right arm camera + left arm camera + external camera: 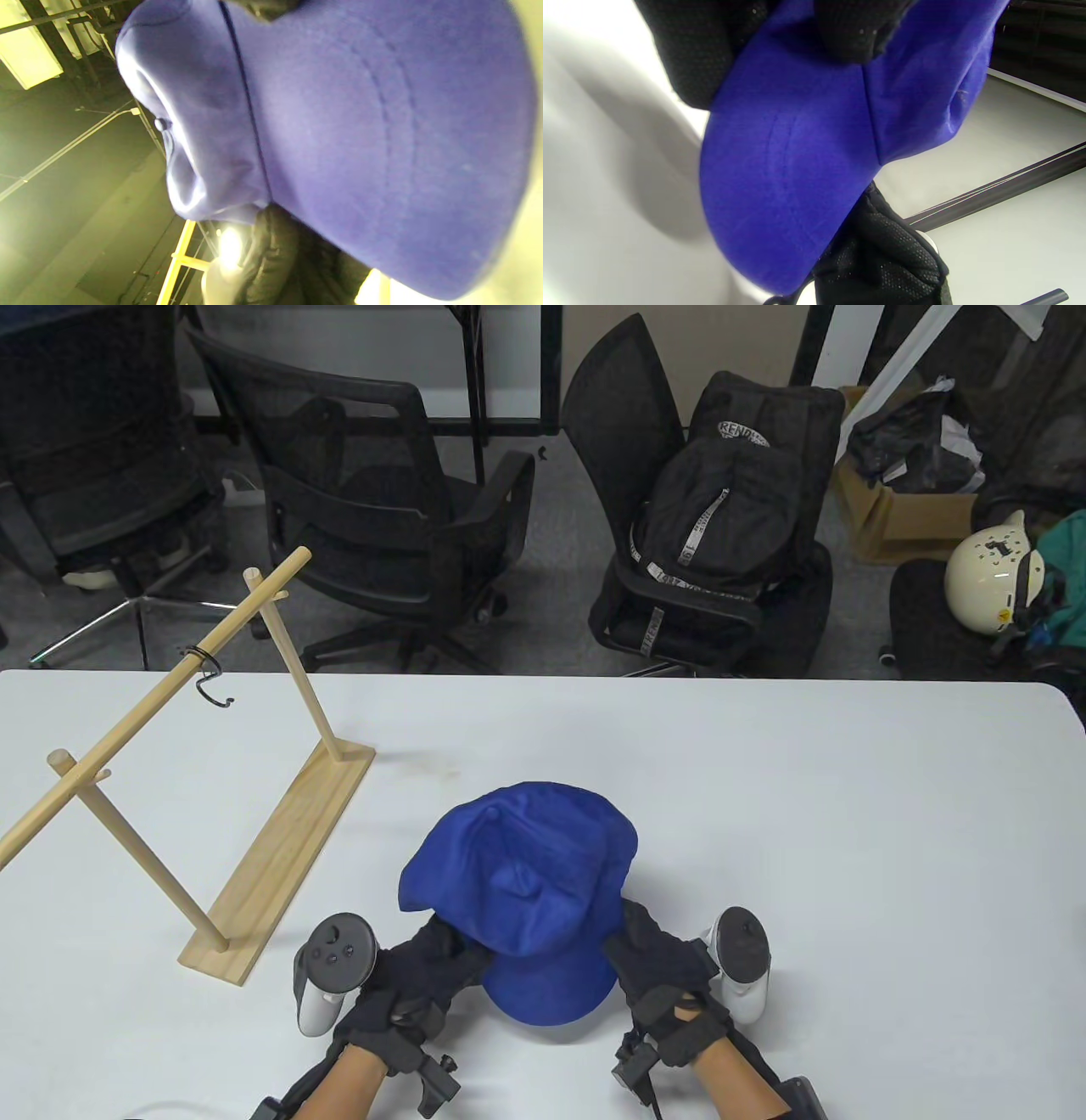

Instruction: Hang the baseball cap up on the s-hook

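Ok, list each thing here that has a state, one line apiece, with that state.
baseball cap: held up by both hands, brim toward the person, not on the hook
s-hook: hanging from the wooden rail, nothing on it
wooden rack: upright on the table
left hand: grips the cap's left side
right hand: grips the cap's right side

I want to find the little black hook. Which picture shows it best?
The table view: the s-hook hangs from the wooden rack's slanted rail, left of the blue cap. Both wrist views are filled by the cap and show no hook.
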Available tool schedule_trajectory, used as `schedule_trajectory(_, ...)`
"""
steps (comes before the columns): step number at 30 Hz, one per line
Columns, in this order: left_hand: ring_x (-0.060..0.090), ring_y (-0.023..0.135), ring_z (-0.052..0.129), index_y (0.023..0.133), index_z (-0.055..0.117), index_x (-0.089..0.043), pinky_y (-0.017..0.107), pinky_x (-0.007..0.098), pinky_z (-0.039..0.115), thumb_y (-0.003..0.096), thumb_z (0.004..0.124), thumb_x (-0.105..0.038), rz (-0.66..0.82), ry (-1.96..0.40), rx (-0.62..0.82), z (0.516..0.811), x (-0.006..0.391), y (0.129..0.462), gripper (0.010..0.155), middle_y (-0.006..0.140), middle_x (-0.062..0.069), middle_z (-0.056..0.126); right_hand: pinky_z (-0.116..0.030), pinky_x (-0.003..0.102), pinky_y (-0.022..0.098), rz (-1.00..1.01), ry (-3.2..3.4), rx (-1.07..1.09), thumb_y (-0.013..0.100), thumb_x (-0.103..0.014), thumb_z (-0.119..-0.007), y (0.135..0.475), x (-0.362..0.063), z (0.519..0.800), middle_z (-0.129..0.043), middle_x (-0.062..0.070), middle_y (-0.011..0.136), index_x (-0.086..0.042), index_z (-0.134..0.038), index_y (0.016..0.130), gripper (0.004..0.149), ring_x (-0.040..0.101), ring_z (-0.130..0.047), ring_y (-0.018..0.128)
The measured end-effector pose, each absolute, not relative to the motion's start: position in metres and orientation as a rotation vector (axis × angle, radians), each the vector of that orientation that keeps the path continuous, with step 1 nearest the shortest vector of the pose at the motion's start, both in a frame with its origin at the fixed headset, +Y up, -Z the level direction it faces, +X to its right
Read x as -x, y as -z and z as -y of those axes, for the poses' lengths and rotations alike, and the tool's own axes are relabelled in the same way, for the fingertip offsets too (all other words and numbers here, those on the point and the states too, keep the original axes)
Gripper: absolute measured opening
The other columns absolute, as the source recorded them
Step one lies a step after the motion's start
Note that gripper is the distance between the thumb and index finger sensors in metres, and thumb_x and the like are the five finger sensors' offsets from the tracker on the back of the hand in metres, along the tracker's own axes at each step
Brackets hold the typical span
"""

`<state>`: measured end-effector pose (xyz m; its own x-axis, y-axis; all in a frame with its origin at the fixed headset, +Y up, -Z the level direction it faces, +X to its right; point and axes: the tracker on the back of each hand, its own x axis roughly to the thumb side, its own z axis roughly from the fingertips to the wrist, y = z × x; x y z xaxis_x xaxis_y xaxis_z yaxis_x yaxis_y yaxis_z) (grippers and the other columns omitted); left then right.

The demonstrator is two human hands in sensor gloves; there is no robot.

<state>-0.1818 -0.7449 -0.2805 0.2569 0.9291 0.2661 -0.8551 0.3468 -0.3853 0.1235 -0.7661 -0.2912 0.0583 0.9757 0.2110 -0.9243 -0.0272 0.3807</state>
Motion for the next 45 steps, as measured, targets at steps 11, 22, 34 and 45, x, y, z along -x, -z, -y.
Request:
schedule_trajectory(11,0.028,0.076,0.109,0.102,0.069,-0.014,0.055,0.044,0.097,0.0571,0.076,-0.024,0.512,-1.118,0.003,0.726,0.193,0.274,0.047,0.092,0.006,0.095,-0.062,0.073,0.054,-0.114,-1.802,-0.486,0.055,-0.025,-0.070,0.289,-0.124,0.763,-0.046,0.051,0.097,0.019,-0.030,0.103,0.077,0.070,-0.062,0.085)
schedule_trajectory(22,0.030,0.077,0.110,0.102,0.072,-0.013,0.054,0.046,0.096,0.0569,0.076,-0.022,0.386,-0.821,-0.393,0.687,0.203,0.256,0.046,0.093,0.009,0.097,-0.057,0.076,0.055,-0.060,-1.892,-0.487,0.055,-0.026,-0.069,0.287,-0.141,0.754,-0.040,0.052,0.099,0.019,-0.029,0.103,0.077,0.072,-0.055,0.087)
schedule_trajectory(34,0.032,0.078,0.109,0.103,0.072,-0.013,0.055,0.048,0.095,0.0579,0.076,-0.021,0.231,-0.593,-0.629,0.642,0.229,0.260,0.046,0.094,0.010,0.097,-0.056,0.077,0.055,-0.021,-1.911,-0.460,0.055,-0.025,-0.069,0.287,-0.158,0.751,-0.039,0.052,0.099,0.018,-0.030,0.103,0.075,0.072,-0.054,0.088)
schedule_trajectory(45,0.032,0.079,0.109,0.103,0.072,-0.013,0.054,0.047,0.095,0.0585,0.077,-0.022,0.071,-0.568,-0.687,0.623,0.266,0.264,0.046,0.094,0.011,0.097,-0.055,0.077,0.055,-0.026,-1.910,-0.456,0.055,-0.025,-0.068,0.287,-0.160,0.751,-0.039,0.052,0.099,0.018,-0.031,0.104,0.075,0.072,-0.053,0.088)
